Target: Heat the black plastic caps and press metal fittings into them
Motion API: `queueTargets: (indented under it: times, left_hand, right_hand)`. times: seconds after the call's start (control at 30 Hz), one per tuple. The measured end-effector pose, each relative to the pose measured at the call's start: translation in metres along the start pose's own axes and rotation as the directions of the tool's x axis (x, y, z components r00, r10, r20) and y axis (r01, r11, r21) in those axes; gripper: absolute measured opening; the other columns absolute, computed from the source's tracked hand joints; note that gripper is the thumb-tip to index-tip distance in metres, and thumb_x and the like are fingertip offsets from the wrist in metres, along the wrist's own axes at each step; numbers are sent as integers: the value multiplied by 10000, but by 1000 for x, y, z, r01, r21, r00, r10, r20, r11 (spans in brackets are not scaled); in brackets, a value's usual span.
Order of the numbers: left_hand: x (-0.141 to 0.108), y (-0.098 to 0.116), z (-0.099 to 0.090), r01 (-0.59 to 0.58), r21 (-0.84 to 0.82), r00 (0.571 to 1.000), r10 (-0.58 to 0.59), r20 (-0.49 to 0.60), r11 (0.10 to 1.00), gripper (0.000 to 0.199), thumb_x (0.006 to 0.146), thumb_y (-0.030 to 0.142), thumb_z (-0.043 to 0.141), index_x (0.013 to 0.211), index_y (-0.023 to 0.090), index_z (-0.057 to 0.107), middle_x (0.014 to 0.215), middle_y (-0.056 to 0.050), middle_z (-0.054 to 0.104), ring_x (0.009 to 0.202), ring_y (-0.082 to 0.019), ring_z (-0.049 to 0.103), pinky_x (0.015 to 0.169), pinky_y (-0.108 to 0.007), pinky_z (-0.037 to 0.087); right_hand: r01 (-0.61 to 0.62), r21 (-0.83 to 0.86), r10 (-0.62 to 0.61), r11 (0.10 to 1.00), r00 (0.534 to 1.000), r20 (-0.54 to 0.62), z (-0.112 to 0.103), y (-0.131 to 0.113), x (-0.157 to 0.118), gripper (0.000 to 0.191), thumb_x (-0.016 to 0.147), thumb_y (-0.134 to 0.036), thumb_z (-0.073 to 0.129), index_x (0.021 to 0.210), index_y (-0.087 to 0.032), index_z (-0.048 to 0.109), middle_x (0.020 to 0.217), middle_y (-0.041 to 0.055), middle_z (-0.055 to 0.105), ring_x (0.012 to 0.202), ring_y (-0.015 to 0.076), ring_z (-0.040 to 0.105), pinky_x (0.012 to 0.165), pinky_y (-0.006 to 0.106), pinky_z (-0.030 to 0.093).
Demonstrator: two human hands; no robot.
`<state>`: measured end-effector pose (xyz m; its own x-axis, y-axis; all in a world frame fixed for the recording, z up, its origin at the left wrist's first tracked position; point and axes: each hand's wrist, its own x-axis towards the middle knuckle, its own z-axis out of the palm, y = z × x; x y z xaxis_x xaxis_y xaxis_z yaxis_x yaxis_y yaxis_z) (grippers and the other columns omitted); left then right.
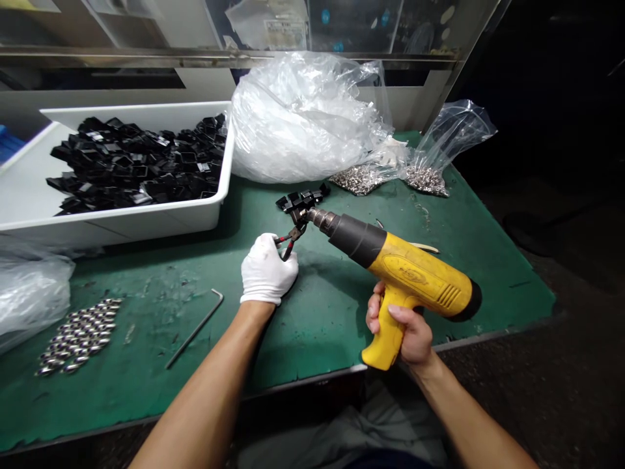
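My left hand [269,270], in a white glove, is closed around the red-and-black handles of a pair of pliers [295,234]. What the plier jaws hold, if anything, is too small to make out. My bare right hand [407,329] grips the handle of a yellow and black heat gun [415,273]. The gun's metal nozzle [322,219] points left and meets the plier jaws in the view; whether they touch I cannot tell. Just behind the jaws lie several small black plastic pieces [305,197] on the green work mat [327,319].
A white bin [146,221] full of black plastic parts [141,159] stands back left. Behind is a large clear plastic bag [303,124], beside bags of small metal parts [359,179]. Front left lie a hex key [195,329], rows of shiny metal pieces [81,335] and another plastic bag [32,293].
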<state>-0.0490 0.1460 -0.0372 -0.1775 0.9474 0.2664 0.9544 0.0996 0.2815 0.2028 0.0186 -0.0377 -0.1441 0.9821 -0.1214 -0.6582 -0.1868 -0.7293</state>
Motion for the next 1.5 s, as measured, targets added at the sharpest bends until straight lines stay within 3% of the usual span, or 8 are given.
queueTargets:
  times: [1.1,1.5]
  left_hand:
    - [1,2,-4,46,-40,999,-45,21,998,348,829,370,579,1133,204,542,1090,-111,681,1005,-315,680,814,-382,500]
    - [0,0,-3,20,-82,1000,-21,-3,996,300,820,344,578,1090,212,571,1011,-95,693,941,-300,685,802,-367,502]
  right_hand:
    - [-2,-27,1,1000,1000,-18,1,-1,2,300,869,-309,625,1148,-201,608,864,40,638,644,158,608,615,265,474]
    - [-20,-12,20,1000,999,-25,1,-2,1,319,849,-329,642,1140,-204,603,857,40,631,638,163,590,619,278,453]
